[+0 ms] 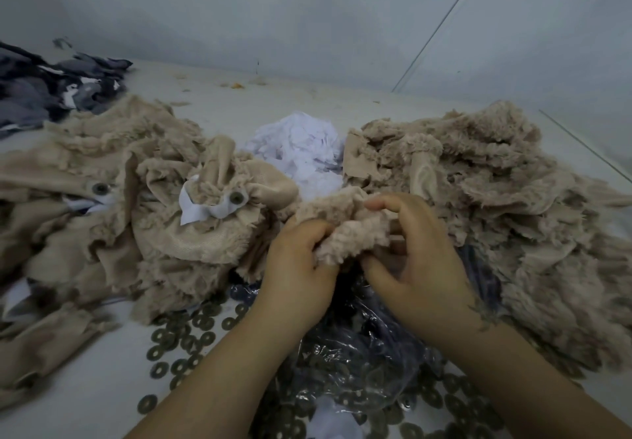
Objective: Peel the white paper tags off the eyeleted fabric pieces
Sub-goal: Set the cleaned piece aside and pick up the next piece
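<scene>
Both hands on one fuzzy beige piece (345, 223), centre of the tabletop (102, 370). Left hand (297, 264) w/ fingers curled round its near edge, right hand (417, 260) pinching the 3 o'clock side. No tag showing yet, so flip it, find the eyelet, peel slow. Peeled paper pile (301, 147) sits at 12.

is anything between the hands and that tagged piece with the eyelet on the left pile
Both hands, left hand and right hand, are occupied gripping a fuzzy beige piece. The tagged piece lies uncovered on top of the left pile, its white tag exposed. Nothing visible blocks the way; a hand only has to let go first.
</scene>
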### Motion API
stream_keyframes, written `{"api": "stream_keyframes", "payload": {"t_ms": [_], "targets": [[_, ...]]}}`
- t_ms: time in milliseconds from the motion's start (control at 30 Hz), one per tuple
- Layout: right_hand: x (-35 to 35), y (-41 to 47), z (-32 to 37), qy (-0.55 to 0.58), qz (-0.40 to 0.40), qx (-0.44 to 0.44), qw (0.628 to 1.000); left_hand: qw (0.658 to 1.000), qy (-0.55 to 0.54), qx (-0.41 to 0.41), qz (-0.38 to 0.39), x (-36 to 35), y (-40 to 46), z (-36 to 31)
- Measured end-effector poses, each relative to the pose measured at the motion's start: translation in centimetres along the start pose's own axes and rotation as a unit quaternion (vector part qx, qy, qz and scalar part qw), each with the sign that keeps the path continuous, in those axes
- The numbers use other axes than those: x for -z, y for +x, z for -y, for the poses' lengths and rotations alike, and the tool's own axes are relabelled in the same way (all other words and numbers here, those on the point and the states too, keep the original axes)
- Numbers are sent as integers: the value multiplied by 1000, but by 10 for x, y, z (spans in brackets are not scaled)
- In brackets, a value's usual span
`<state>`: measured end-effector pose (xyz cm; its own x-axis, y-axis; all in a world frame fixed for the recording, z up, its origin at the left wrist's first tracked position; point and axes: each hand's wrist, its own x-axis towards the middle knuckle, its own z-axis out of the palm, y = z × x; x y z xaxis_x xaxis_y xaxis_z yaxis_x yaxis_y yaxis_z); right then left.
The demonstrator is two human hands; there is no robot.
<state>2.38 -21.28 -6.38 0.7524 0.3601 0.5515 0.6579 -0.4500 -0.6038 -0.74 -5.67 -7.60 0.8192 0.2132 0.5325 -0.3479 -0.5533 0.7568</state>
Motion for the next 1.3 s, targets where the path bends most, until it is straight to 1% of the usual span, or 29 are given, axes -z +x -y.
{"api": "stream_keyframes", "payload": {"t_ms": [67, 133, 233, 333, 433, 500, 567, 633, 767, 833, 900, 1000, 1067, 1100, 1133, 1167, 1200, 1233, 1300], "targets": [[1, -1, -8, -39, 45, -30, 998, 994, -95, 45, 0, 0, -1, -2], [4, -1, -14, -69, 69, -42, 994, 978, -191, 82, 21, -1, -2, -4], [5, 1, -17, -80, 84, -69, 991, 958, -268, 93, 41, -2, -2, -2], [4, 1, -19, -65, 102, -91, 989, 928, -350, 118, 44, -4, -2, 0], [3, 1, -21, -39, 96, -87, 991, 902, -410, 124, 45, -4, -3, 1], [2, 1, -21, -12, 102, -84, 991, 879, -455, 132, 58, -5, -2, 0], [4, 2, -20, 60, 123, -78, 987, 863, -478, 145, 74, -7, -2, -2], [6, 2, -19, 126, 131, -59, 982, 858, -485, 144, 89, -8, -3, -4], [0, 4, -12, 157, 134, -13, 978, 852, -497, 129, 100, -6, -5, -8], [-1, 4, -9, 168, 122, -7, 978, 852, -498, 135, 88, -7, -5, -6], [2, 6, -10, 107, 86, 3, 991, 862, -486, 140, 46, -7, -4, -5], [8, 6, -16, -42, 56, -21, 997, 878, -456, 143, -37, -6, -2, -3], [12, 8, -19, -115, 28, -9, 993, 906, -392, 134, -86, -5, -2, -1], [15, 9, -22, -157, -4, 5, 988, 915, -369, 129, -97, -4, -2, -1], [18, 11, -26, -204, -38, 13, 978, 917, -366, 125, -98, -5, -2, 1], [23, 12, -28, -252, -56, 2, 966, 909, -385, 131, -88, -5, -2, 0], [27, 13, -29, -295, -43, -35, 954, 899, -406, 145, -73, -5, -1, 0], [29, 13, -30, -330, -5, -93, 939, 892, -420, 156, -61, -6, -1, 1], [28, 11, -27, -381, 101, -231, 889, 890, -424, 164, -47, -8, -2, 1]]}}
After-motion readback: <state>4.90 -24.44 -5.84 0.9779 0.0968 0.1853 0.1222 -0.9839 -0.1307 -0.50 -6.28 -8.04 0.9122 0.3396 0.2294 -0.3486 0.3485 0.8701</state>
